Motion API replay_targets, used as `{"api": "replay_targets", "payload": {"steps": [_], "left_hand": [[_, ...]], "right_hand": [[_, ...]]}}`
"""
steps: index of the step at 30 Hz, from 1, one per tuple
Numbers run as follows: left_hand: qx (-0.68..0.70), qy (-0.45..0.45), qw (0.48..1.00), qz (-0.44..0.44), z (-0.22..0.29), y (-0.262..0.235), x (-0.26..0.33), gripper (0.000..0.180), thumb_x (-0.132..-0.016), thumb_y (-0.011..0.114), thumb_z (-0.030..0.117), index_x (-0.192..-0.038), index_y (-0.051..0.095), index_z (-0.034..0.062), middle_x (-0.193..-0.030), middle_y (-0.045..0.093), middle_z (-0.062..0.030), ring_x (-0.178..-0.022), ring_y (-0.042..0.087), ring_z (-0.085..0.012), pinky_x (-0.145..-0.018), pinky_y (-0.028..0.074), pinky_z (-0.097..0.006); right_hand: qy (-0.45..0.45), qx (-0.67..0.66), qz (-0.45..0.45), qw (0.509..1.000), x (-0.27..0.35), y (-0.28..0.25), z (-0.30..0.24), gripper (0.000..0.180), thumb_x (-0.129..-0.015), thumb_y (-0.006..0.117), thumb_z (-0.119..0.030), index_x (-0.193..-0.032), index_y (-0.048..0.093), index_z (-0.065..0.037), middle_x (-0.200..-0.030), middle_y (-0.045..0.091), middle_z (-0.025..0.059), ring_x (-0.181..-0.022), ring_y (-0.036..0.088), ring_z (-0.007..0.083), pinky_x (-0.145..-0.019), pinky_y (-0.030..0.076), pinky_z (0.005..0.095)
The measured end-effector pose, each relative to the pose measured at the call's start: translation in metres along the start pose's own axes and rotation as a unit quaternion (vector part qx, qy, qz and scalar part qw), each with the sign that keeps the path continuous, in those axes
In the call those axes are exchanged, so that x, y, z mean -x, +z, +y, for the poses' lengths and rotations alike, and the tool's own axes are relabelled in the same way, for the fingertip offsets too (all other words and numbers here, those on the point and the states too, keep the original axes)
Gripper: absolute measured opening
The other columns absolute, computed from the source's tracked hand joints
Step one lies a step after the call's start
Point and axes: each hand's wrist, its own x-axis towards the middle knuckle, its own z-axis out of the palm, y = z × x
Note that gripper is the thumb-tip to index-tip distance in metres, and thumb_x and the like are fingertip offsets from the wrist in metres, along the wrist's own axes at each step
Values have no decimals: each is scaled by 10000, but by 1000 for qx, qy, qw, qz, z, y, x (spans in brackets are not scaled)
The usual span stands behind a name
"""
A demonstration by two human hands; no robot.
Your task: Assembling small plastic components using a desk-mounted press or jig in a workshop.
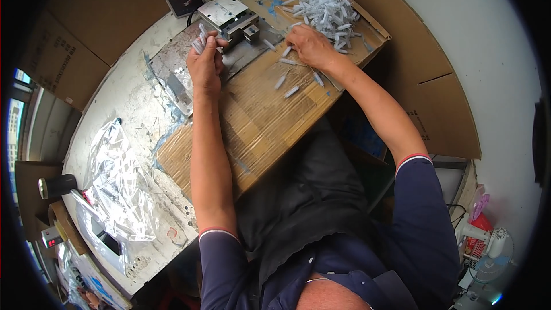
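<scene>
Head view: our left hand (205, 68) clasped slim whitish plastic tubes (198, 45); our right hand (310, 47) hid its grip; one o'clock's heap (330, 12) lay unpicked.

The left forearm (211, 149) rises almost straight up from its short dark sleeve (221, 264), the wrist nearly in line with it. The left hand (205, 68) is raised, thumb (210, 46) up, the fingers bent inward in a pinching grip. The right forearm (376, 100) slants up and leftward from the other sleeve (422, 206); the right hand (310, 47) is held back upward, fingers curled downward, their tips partly hidden. The two hands are well apart.
</scene>
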Motion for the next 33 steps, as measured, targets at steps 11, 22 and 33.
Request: {"api": "replay_targets", "payload": {"steps": [11,22,33], "left_hand": [[-16,15,999,49,3,-10,-2,158,-1017,640,207,-1105,636,76,-869,707,-32,-528,423,-26,-411,280,-202],[-340,200,890,228,-6,4,6,169,-1048,546,188,-1137,628,70,-811,730,-40,-705,627,-143,-685,492,-316],[-359,191,890,208,-6,7,7,160,-1046,583,206,-1103,662,79,-834,729,-58,-708,653,-170,-675,509,-338]], "right_hand": [[67,-55,40,995,-11,-6,-38,122,-846,701,-161,-844,660,-45,-865,676,126,-881,658,330,-769,530,437],[265,-170,99,944,-56,48,-77,145,-813,704,-203,-773,724,-65,-779,733,138,-759,720,337,-714,565,438],[320,-153,97,930,-64,53,-81,155,-780,704,-209,-773,757,-64,-764,745,117,-716,724,276,-697,562,372]]}}
